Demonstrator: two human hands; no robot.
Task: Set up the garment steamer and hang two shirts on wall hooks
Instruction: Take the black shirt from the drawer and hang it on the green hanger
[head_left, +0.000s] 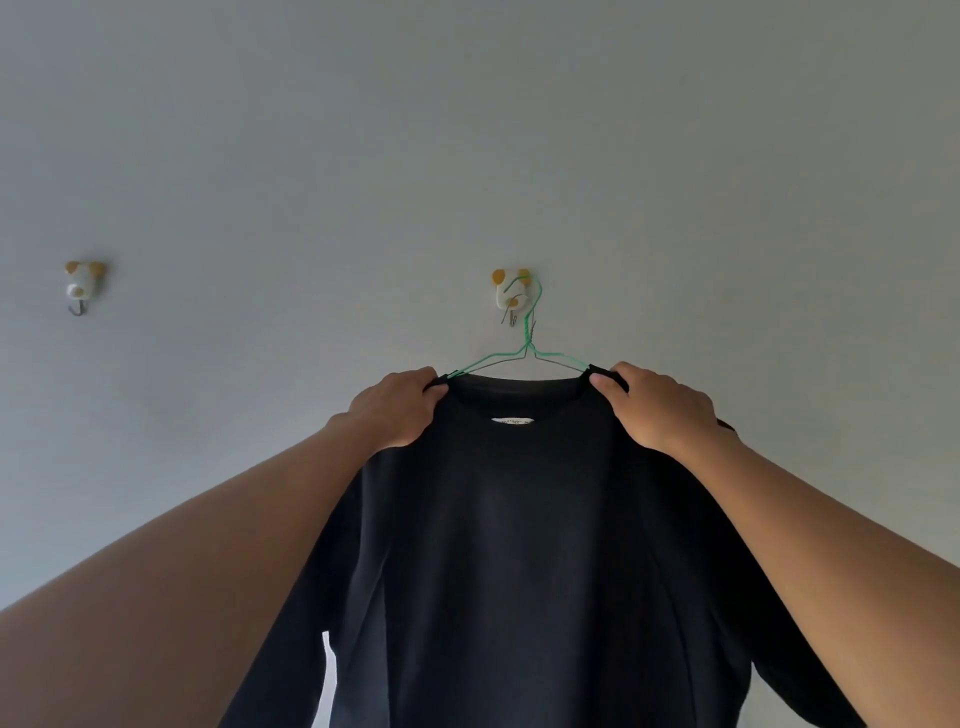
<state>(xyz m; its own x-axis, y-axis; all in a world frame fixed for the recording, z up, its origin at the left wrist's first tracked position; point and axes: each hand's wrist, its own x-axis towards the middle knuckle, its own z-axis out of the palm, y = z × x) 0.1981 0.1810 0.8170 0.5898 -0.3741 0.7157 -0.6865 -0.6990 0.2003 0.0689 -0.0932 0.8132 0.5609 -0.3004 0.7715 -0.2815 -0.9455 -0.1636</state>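
A black shirt (519, 545) hangs on a green wire hanger (524, 353) in front of the pale wall. The hanger's top loop sits over a white-and-yellow wall hook (511, 293). My left hand (397, 410) grips the shirt's left shoulder beside the collar. My right hand (657, 408) grips its right shoulder. A white label shows inside the collar. The steamer is out of view.
A second white-and-yellow wall hook (80, 288) is on the wall far to the left, with nothing on it. Plain grey wall (519, 130) fills the view above and around both hooks.
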